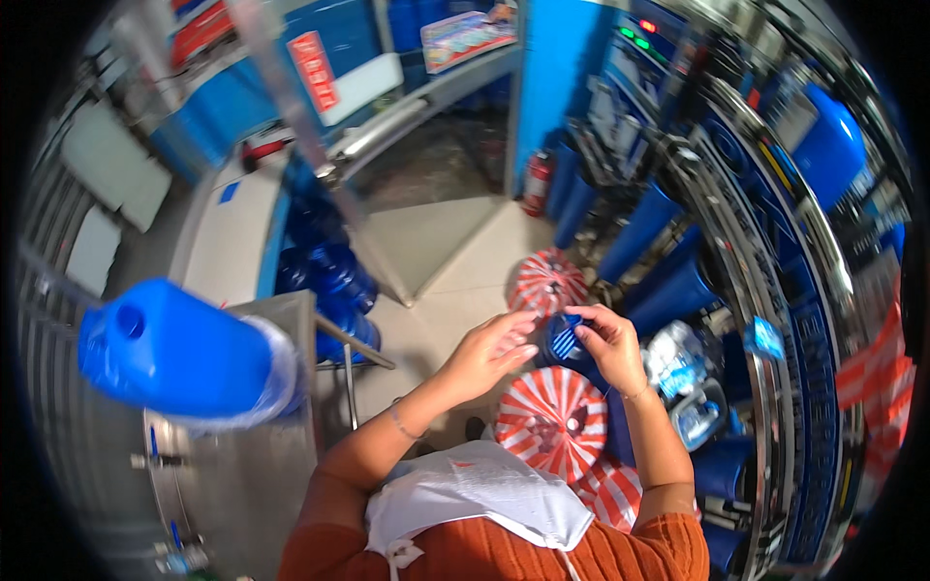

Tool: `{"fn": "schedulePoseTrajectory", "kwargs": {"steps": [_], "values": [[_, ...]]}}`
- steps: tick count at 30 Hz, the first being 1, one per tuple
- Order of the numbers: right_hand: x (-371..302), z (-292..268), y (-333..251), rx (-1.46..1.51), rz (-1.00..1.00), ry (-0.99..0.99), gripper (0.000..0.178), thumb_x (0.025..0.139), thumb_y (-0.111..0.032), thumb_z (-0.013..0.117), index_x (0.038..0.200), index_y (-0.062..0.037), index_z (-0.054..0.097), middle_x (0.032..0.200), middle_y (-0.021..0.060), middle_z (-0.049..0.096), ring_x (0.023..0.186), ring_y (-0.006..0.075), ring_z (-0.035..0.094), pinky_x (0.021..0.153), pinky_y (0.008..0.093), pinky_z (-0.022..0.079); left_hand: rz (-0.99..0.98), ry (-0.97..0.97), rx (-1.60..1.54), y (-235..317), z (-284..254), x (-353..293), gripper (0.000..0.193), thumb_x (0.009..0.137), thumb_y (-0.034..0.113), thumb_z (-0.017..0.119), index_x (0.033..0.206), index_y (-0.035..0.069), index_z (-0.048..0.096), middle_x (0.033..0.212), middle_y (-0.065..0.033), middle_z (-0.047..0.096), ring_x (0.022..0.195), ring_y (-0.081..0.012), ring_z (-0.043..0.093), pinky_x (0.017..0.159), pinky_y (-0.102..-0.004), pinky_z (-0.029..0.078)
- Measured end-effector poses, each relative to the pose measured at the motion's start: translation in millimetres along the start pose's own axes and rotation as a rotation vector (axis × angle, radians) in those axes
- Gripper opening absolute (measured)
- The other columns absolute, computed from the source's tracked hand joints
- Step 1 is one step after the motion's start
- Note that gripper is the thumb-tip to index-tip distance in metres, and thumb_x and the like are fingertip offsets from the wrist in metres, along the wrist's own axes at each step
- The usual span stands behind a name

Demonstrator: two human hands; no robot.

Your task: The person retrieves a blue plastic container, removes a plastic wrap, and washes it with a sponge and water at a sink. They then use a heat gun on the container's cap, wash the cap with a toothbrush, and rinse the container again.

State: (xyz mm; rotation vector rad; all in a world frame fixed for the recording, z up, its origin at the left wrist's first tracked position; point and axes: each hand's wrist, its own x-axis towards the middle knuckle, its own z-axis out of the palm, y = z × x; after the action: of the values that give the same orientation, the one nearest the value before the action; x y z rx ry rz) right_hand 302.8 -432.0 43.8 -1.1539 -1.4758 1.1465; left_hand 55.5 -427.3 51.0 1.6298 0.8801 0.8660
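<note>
In front of me at chest height, my right hand (pixel 612 347) pinches a small blue piece with white diagonal stripes (pixel 565 340) between thumb and fingers. I cannot make out what kind of thing it is. My left hand (pixel 489 353) is close on its left, fingers loosely stretched and apart, with nothing seen in them. Below my hands stands a round red-and-white striped cover (pixel 551 416), its folds running in to the middle. A second striped cover (pixel 548 281) lies just beyond, and part of another striped cover (pixel 612 492) shows by my right arm.
At left, a big blue jug (pixel 194 353) rests on a metal counter (pixel 232 484). Blue water bottles (pixel 334 276) stand under a white-topped table (pixel 228 232). A shiny machine frame (pixel 775 242) with blue tubes (pixel 639 237) lines the right. Farther off is a red fire extinguisher (pixel 536 182).
</note>
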Motion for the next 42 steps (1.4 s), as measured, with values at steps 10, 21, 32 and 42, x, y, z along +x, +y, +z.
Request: {"fn": "schedulePoseTrajectory", "kwargs": {"steps": [10, 21, 32, 42], "values": [[75.7, 175.2, -109.4, 0.53, 0.029, -0.577, 0.034, 0.088, 0.002, 0.065, 0.122, -0.0021, 0.062, 0.097, 0.0015, 0.063, 0.089, 0.009, 0.058, 0.081, 0.0248, 0.047, 0.021, 0.487, -0.181, 35.4, -122.4, -91.2, 0.02, 0.093, -0.002, 0.056, 0.113, 0.001, 0.055, 0.1, -0.0063, 0.061, 0.086, -0.0104, 0.061, 0.078, -0.0261, 0.052], [139.5, 383.4, -240.0, 0.105, -0.628, -0.475, 0.03, 0.087, 0.004, 0.063, 0.115, -0.0063, 0.066, 0.086, -0.0002, 0.065, 0.068, 0.005, 0.056, 0.065, 0.0227, 0.048, 0.292, 1.327, 0.333, 92.9, -194.8, -227.0, 0.01, 0.092, 0.006, 0.065, 0.09, 0.0, 0.057, 0.082, -0.0064, 0.063, 0.066, -0.0124, 0.066, 0.058, -0.0257, 0.051], [144.8, 424.9, -290.2, 0.136, -0.652, -0.806, 0.041, 0.087, 0.011, 0.059, 0.126, -0.0028, 0.059, 0.102, 0.0011, 0.062, 0.088, 0.0072, 0.056, 0.082, 0.0232, 0.048, 0.394, 1.406, 0.594, 129.4, -225.4, -276.9, 0.011, 0.084, -0.003, 0.063, 0.092, 0.002, 0.058, 0.087, -0.0089, 0.062, 0.073, -0.0208, 0.062, 0.06, -0.0307, 0.05], [116.7, 414.8, -303.0, -0.262, -0.927, -0.762, 0.047, 0.085, 0.008, 0.063, 0.129, -0.0084, 0.058, 0.106, 0.0067, 0.07, 0.092, 0.0147, 0.066, 0.082, 0.0287, 0.052, 0.407, 1.247, 1.161, 167.6, -275.6, -246.9, 0.049, 0.078, 0.002, 0.066, 0.126, 0.005, 0.056, 0.114, -0.0135, 0.063, 0.109, -0.0335, 0.055, 0.093, -0.0423, 0.043]]}}
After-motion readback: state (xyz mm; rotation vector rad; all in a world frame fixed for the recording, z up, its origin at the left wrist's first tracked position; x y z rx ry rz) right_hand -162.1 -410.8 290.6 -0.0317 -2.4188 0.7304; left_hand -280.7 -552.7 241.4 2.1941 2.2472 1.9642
